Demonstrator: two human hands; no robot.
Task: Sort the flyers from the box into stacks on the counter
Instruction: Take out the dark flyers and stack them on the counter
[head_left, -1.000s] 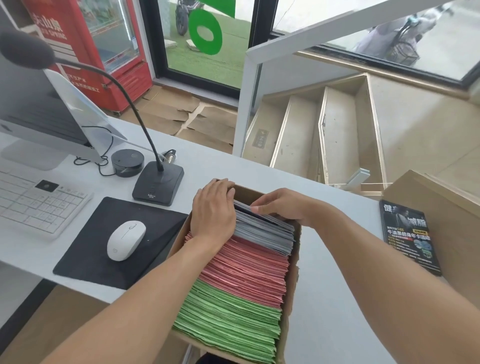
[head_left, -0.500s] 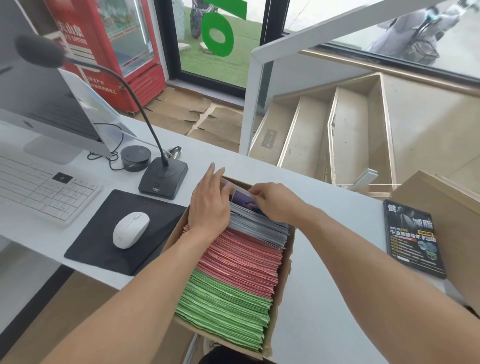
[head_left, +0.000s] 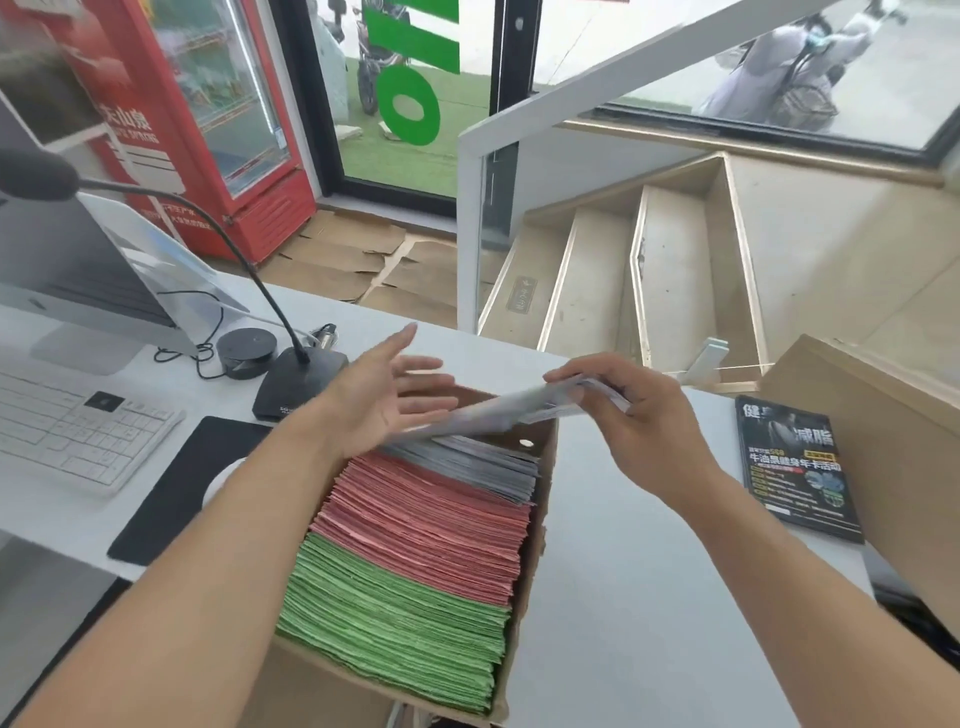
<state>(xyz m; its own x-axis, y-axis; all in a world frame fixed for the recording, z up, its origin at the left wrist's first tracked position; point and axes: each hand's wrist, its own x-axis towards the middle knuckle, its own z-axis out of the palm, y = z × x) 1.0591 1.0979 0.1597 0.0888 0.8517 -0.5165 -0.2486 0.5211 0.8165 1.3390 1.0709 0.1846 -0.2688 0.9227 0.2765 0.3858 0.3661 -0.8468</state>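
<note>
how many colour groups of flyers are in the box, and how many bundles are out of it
Green group in the box: 1
Red group: 1
Grey group: 1
Bundle lifted in the right hand: 1
Dark stack on the counter: 1
Total: 5
</note>
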